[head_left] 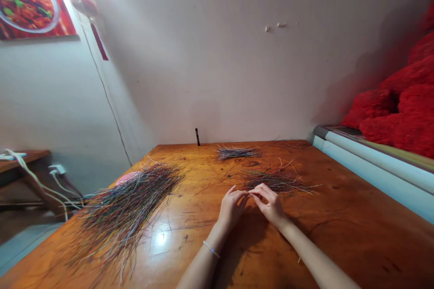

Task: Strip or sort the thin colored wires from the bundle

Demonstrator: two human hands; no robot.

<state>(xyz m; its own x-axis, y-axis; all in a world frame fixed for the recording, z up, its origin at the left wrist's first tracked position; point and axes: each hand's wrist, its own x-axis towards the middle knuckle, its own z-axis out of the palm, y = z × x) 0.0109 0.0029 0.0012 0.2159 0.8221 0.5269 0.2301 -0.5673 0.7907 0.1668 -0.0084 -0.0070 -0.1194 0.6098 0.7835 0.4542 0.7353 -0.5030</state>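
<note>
your left hand (232, 207) and right hand (271, 203) touch fingertips, pinched shut beside the small pile of straws (278, 181). you may be picking one straw, too thin to see. go gently.

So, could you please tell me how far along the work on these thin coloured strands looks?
Likely done: a small neat bundle lies near the far edge of the table. In hand: the left hand and right hand meet fingertip to fingertip at the near edge of a loose pile; whether they pinch a strand is unclear. Remaining: the big heap on the left, apart from both hands, so most seems ahead.
</note>
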